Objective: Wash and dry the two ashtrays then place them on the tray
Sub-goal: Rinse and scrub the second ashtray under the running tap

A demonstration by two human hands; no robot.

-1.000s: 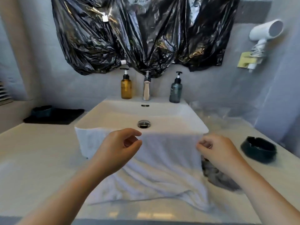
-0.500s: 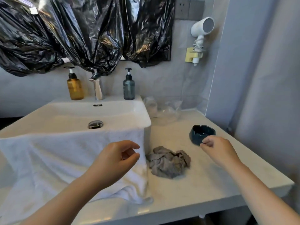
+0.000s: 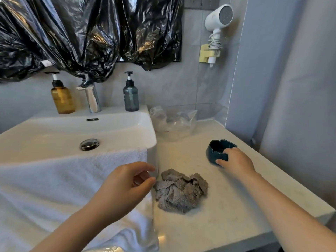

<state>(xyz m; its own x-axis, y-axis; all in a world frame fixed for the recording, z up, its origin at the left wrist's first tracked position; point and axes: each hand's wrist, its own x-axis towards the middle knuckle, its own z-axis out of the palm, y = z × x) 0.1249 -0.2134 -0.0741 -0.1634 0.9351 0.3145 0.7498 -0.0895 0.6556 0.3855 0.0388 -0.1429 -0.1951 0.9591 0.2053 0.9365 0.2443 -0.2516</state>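
- Head view: the dark ashtray [image 3: 216, 151] sits on the bench [image 3: 218, 224], at 1 o'clock from the crumpled grey cloth [image 3: 180, 191].
- The right grip [image 3: 236, 162] now clamps the ashtray's near rim; half a second ago it was just short of it.
- The left grip [image 3: 125, 186] is loosely curled, holding nothing, over the white towel [image 3: 54, 188].
- The grey pump bottle [image 3: 131, 97] has a label too blurred to read.
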